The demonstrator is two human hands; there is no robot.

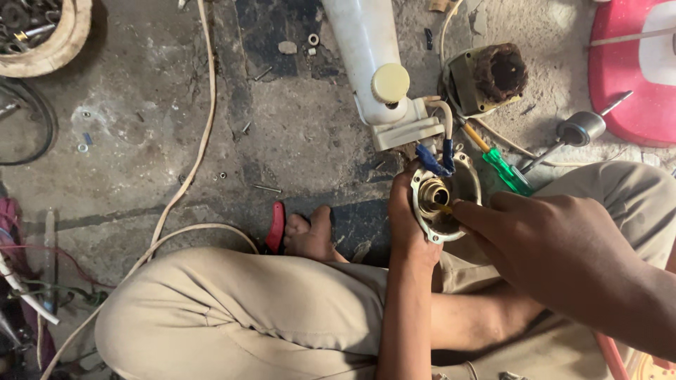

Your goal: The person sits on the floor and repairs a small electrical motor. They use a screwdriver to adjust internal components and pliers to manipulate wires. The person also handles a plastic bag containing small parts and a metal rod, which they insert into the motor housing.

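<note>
**Hands at a round metal housing, seen from above**

Over the lap of a person seated cross-legged on a stained concrete floor (141, 134), a round grey metal housing with a brass-coloured core (442, 199) is held up between the two hands. The left hand (407, 224) wraps the housing's left rim from below, fingers closed against it. The right hand (556, 246) comes in from the right, its fingertips pinched together on a small yellow-tipped piece at the brass centre; what that piece is cannot be told. Blue-sleeved wire connectors (436, 159) sit at the housing's upper edge, joined by a pale cable to a long white plastic body with a cream round cap (370, 63) lying on the floor just beyond.

Just right of the housing lies a screwdriver with a green translucent handle and yellow shaft (503, 167), partly hidden by the right hand and knee. Farther back stand a rusty brown cylindrical part in a square casing (489, 76) and a grey metal tool with a rounded head (581, 129). A red and white curved panel (634, 70) fills the upper right corner. Cream cables (201, 141) trail across the floor at left, near scattered screws and washers. A bare foot on a red sandal (292, 229) rests beside the left knee.
</note>
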